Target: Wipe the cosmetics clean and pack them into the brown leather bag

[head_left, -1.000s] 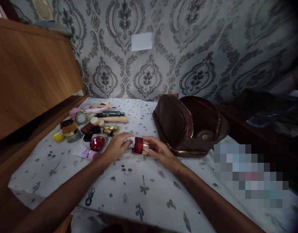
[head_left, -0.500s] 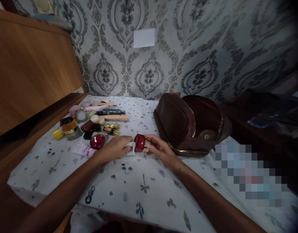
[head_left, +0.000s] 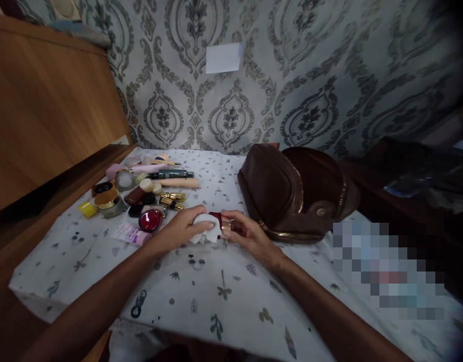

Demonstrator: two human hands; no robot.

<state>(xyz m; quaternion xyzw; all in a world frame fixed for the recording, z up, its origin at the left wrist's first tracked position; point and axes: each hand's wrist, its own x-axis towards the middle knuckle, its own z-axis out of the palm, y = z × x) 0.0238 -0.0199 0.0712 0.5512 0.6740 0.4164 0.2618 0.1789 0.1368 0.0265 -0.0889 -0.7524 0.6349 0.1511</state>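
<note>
Patterned cloth [head_left: 223,286]: left hand [head_left: 180,231] presses white wipe [head_left: 204,227] (crumpled) onto red jar [head_left: 217,221].

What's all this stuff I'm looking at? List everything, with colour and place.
red jar: one, dark red with a gold band, between both hands
white wipe: one, white, pressed on the red jar
brown bag: one, brown with gold zip, right of the hands
round compact: one, red, left of the hands
pink tube: one, pink, nearest edge of the pile
gold lipsticks: two, gold, behind the round compact
gold-lidded jar: one, glass with gold lid, left of the pile
yellow block: one, yellow, far left
tablecloth: one, white with small prints, under it all
paper note: one, white, on the patterned wall
left hand: one, holding the white wipe
right hand: one, holding the red jar
</note>
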